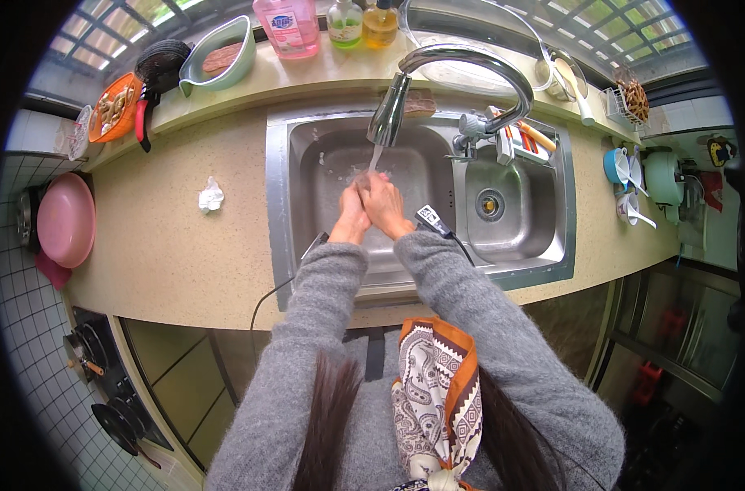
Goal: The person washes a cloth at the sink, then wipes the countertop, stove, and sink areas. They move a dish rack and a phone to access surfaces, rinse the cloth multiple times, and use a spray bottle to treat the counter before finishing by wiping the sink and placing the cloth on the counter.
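Observation:
Over the large basin of the stainless steel sink (431, 178), my left hand (351, 207) and my right hand (383, 199) are close together and touching. Water runs from the pull-down spout of the chrome faucet (388, 113) onto my fingertips. The fingers are curled and wet; whether anything lies between them is hidden by the backs of the hands and the splash. Each wrist has a device on a black cable beside it; the one near my right wrist is a tag-like module (432, 219) with a printed code.
A crumpled white tissue (211, 196) lies on the left counter (157, 258). Soap bottles (346, 24), a green basin (243, 58) and an orange basket (113, 109) line the sill. Knives stand in a holder (523, 144) behind the small basin. A pink bowl (65, 220) leans at left.

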Demonstrator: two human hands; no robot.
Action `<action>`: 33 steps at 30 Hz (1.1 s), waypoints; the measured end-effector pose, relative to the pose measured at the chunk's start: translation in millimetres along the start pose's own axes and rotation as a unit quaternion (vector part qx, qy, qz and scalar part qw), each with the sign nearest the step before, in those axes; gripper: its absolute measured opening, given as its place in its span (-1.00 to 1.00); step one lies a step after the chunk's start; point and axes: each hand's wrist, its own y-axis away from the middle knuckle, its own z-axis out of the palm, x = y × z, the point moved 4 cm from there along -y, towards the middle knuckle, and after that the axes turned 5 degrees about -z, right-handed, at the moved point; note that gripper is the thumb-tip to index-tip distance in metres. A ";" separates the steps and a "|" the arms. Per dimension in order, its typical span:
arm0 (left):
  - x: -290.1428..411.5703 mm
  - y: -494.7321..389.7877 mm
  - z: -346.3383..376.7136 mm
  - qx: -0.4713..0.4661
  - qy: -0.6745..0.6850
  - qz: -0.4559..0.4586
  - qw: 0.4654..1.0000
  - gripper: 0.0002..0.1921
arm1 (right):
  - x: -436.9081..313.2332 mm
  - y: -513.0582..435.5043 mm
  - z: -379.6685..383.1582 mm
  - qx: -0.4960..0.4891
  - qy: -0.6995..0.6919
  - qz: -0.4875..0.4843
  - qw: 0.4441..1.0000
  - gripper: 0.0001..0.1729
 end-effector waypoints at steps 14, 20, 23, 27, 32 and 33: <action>14.8 9.3 -1.1 0.044 -0.013 -0.007 0.999 -0.70 | 26.0 -49.8 -56.4 -0.015 0.012 0.025 1.000 -0.77; 14.6 1.3 -7.9 -0.023 0.033 -0.170 0.985 -0.50 | -20.4 -24.6 -48.1 -0.337 -0.163 -0.150 0.915 -0.67; 9.4 -1.2 -9.7 -0.008 -0.034 -0.171 0.985 -0.55 | -19.5 -9.0 -55.0 -0.385 -0.163 -0.159 0.895 -0.62; 7.7 9.1 -12.6 0.013 -0.036 -0.140 0.989 -0.70 | 8.6 -21.1 -69.9 -0.340 -0.400 -0.019 0.851 -0.53; 25.8 35.2 6.3 -0.123 0.034 -0.099 0.987 -0.59 | 40.4 -51.3 -48.4 -0.187 -0.466 0.147 0.852 -0.67; 30.7 40.2 13.8 -0.184 0.035 -0.109 0.976 -0.62 | 37.2 -51.1 -38.6 -0.199 -0.518 0.146 0.819 -0.65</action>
